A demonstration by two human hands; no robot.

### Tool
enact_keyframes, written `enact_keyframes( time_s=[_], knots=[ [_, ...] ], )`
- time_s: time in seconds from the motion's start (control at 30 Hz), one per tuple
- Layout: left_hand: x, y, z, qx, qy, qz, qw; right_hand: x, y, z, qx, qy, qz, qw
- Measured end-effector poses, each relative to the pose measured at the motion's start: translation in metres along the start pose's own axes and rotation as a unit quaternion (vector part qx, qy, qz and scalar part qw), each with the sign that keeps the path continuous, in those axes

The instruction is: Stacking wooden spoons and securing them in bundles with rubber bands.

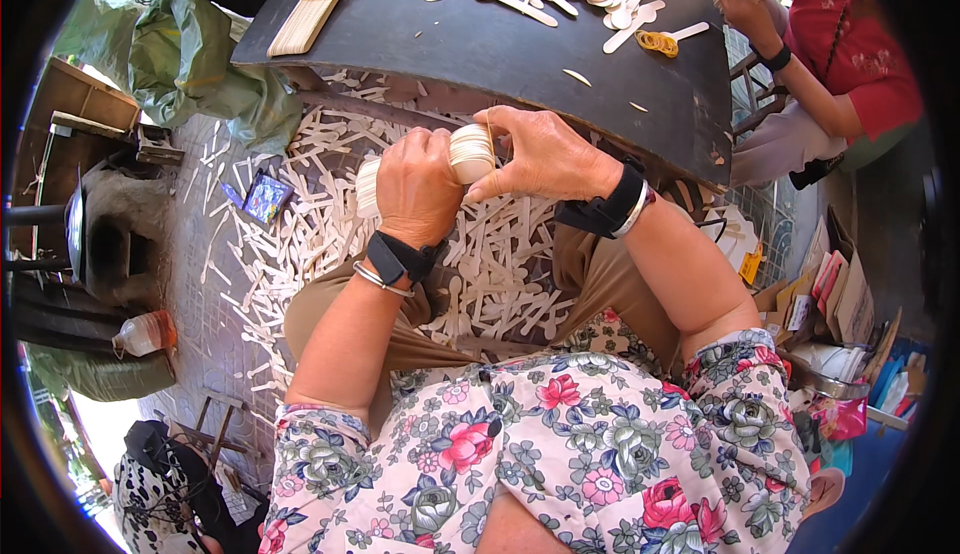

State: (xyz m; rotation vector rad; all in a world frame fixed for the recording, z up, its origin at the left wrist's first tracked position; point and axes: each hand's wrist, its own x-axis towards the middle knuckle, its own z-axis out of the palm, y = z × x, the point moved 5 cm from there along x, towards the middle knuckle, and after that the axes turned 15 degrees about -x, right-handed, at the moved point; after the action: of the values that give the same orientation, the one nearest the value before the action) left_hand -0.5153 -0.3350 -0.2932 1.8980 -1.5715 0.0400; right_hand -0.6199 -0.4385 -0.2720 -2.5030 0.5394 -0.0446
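Wooden spoons [312,14] lie stacked on the desk [450,57], upper left of the frame. Near centre, the left hand [415,179] is wrapped round a bundle [472,155] of spoons; the right hand [556,157] grasps its end, a thin band [490,138] seemingly stretched there. A firm left grip and level ends should help it sit snugly. Rubber bands [657,44] lie upper right.

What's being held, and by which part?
A bundle of wooden spoons, clasped round its middle by the left hand; the right hand is at one end.
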Motion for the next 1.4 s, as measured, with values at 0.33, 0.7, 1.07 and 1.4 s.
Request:
enact_keyframes(
  time_s=[0.33,0.7,1.07,1.4],
  knots=[
    [-0.011,0.003,0.015,0.044,-0.021,0.043,0.998,0.002,0.006,0.006,-0.023,-0.065,0.013,0.998],
    [-0.015,0.014,0.015,-0.046,-0.039,0.054,0.997,0.004,0.012,0.012,0.063,-0.128,0.01,0.99],
    [-0.01,0.009,0.007,-0.084,-0.029,0.03,0.996,0.006,0.011,0.013,0.055,-0.074,0.001,0.996],
    [-0.001,0.007,-0.002,-0.195,0.031,-0.033,0.98,0.01,0.018,0.024,0.189,-0.02,0.013,0.982]
  ],
)
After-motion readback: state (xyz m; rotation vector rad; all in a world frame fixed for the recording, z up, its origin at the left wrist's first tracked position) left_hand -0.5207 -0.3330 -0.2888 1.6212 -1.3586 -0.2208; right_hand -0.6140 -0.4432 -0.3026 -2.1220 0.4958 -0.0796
